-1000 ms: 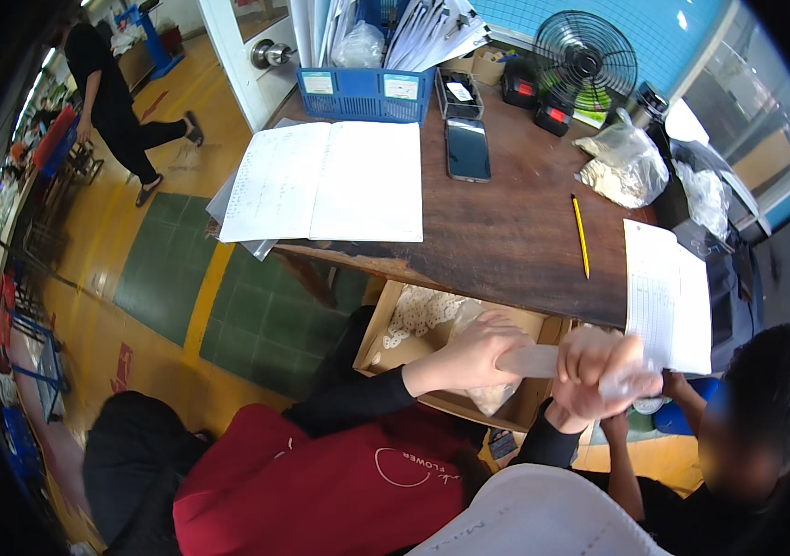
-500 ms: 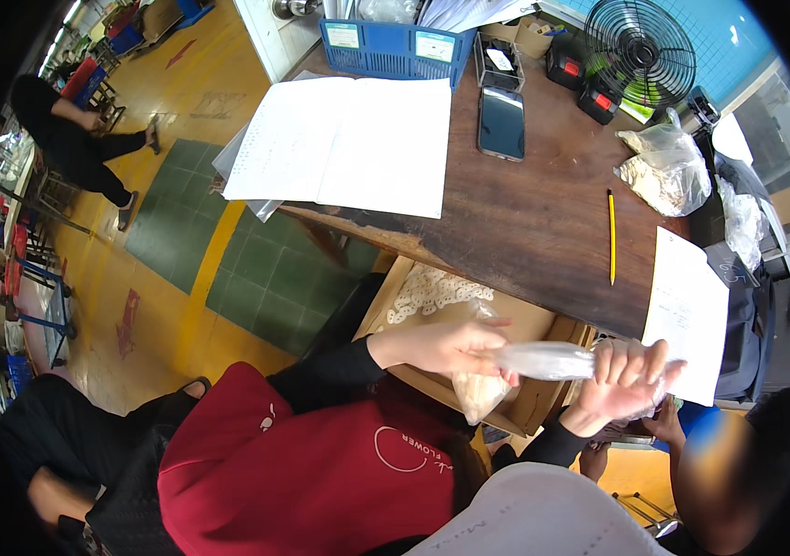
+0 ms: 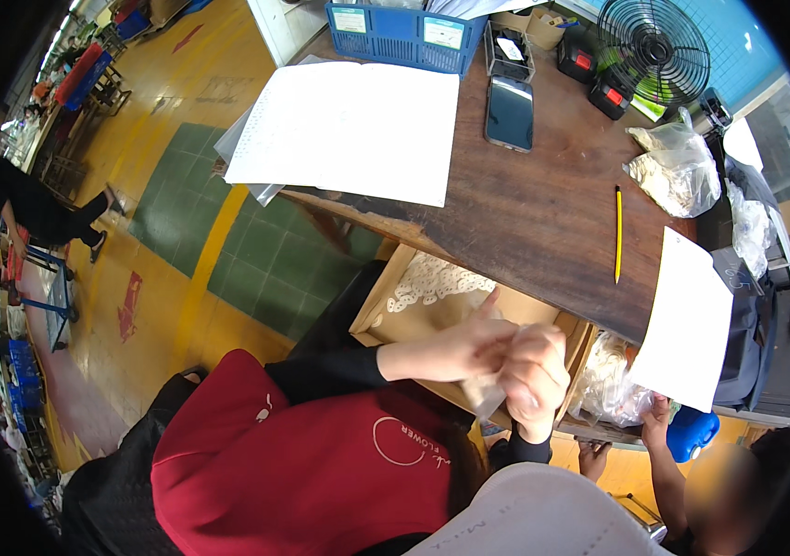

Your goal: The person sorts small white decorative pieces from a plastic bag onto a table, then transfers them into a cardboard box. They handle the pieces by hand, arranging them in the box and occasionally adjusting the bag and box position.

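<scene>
A clear plastic bag (image 3: 486,398) with pale contents hangs below my two hands over an open wooden drawer (image 3: 378,295). My left hand (image 3: 464,347) comes in from the left, its fingers closed at the twisted top of the bag. Right against it, my right hand (image 3: 534,375) is closed in a fist, also around the bag's top, partly blurred. Most of the bag's neck is hidden by the fingers. Loose cream-coloured flat pieces with holes (image 3: 437,281) lie in the drawer's far part.
On the wooden desk (image 3: 543,222) are an open notebook (image 3: 349,130), a phone (image 3: 509,113), a yellow pencil (image 3: 618,236), a filled bag (image 3: 677,176), a fan (image 3: 654,46) and a paper sheet (image 3: 682,320). Another person's hand (image 3: 656,422) reaches toward bags (image 3: 610,385) at the right.
My hands have come together; the bag's neck, stretched between them before, is now bunched in my fingers. My right hand moved left. The walking person moved further left.
</scene>
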A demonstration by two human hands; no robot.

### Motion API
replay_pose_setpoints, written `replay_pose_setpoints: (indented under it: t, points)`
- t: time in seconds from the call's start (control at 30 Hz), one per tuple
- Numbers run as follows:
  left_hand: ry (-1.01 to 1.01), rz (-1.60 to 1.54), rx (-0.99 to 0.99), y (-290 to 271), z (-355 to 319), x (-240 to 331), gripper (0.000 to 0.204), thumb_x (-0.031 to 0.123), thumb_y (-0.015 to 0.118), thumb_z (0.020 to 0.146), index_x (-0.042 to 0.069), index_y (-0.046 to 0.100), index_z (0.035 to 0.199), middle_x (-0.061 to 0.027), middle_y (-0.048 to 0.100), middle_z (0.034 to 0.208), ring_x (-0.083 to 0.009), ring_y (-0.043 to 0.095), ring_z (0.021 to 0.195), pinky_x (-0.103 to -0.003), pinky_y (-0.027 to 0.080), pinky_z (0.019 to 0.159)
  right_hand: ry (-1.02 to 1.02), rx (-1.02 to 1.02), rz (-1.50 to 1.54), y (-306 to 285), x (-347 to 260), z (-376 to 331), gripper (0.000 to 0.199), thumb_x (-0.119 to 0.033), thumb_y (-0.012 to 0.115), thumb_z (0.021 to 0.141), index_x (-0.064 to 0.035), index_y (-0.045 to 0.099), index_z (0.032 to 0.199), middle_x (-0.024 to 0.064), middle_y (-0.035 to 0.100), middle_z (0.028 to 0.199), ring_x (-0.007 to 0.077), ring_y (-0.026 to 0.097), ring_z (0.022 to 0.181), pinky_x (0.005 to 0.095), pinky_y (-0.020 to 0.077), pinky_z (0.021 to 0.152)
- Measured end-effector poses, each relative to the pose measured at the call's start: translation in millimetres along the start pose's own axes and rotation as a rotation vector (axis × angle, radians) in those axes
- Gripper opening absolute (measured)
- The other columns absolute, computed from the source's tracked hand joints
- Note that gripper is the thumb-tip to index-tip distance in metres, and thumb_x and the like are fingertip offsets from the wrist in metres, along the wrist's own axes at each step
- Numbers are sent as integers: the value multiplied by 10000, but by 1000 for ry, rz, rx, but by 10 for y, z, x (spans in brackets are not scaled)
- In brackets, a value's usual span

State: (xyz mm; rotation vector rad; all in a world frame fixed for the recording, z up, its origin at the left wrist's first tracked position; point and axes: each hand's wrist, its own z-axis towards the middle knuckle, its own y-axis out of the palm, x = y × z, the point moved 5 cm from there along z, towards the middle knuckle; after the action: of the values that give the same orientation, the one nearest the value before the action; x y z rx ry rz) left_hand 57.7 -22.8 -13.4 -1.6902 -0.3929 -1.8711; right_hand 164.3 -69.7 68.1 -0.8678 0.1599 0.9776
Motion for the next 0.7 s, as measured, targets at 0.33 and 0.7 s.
replay_pose_setpoints:
  t: [0.33, 0.7]
  points:
    - [-199, -665, 127, -266, -70, -89, 220, 191, 547, 996, -8, 640, 1012, -52, 651, 871, -121, 631, 782, -271, 513, 705, 718, -207, 513, 76, 428, -76, 483, -61, 806, 848, 35, 662, 1298, 173, 634, 1308, 233, 694, 1056, 335, 537, 933]
    - [-235, -247, 262, -175, -154, -155, 320, 30, 466, 832, -63, 624, 1095, -118, 652, 1107, -161, 660, 885, -317, 523, 834, 562, -238, 55, 31, 273, -269, 262, -64, 800, 722, 10, 668, 936, 146, 582, 1220, 306, 628, 1125, 436, 524, 941]
